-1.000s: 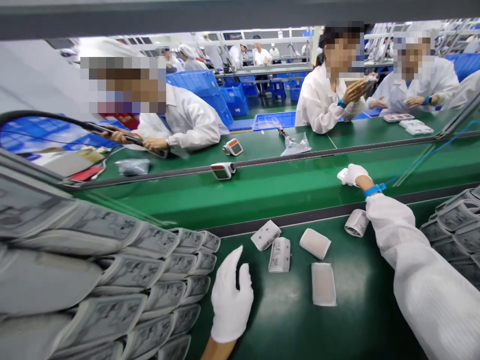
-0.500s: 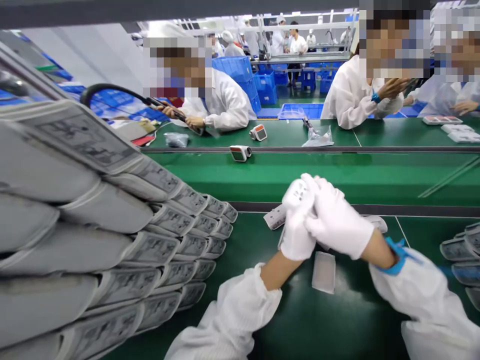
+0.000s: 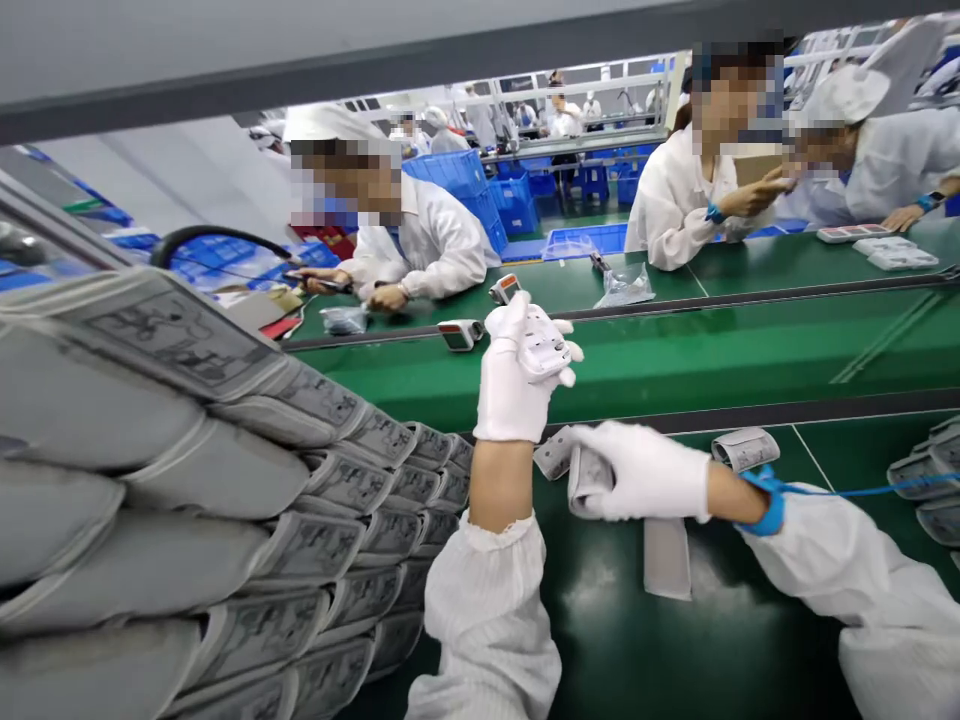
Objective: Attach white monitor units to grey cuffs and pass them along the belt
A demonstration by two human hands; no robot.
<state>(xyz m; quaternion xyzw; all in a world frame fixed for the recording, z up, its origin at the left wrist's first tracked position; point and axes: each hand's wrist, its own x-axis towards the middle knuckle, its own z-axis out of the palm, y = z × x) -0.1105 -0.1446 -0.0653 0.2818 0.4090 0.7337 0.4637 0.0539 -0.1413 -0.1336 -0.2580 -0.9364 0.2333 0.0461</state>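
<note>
My left hand (image 3: pixel 517 375), in a white glove, is raised over the green belt and grips a white plastic housing (image 3: pixel 546 345) with recesses in its face. Lower and to the right, my gloved right hand (image 3: pixel 645 470) pinches a folded grey printed leaflet (image 3: pixel 589 478) close to the tabletop. Another folded leaflet (image 3: pixel 553 455) lies just left of it, and a curled one (image 3: pixel 745 449) rests beyond my right wrist. Partly beneath my right hand is a flat translucent rectangular piece (image 3: pixel 667 565). A blue band with a cord circles my right wrist.
Tall rows of folded grey leaflets (image 3: pixel 247 570) fill the left side; more leaflets (image 3: pixel 930 480) stand at the right edge. Two white devices with orange tops, one (image 3: pixel 460 335) nearer, sit around the far ledge. Co-workers sit across the green belt (image 3: pixel 675 355).
My hands were together around the white housing; now they are apart. The left has moved left and up with the housing, the right down onto a leaflet. The view has tilted.
</note>
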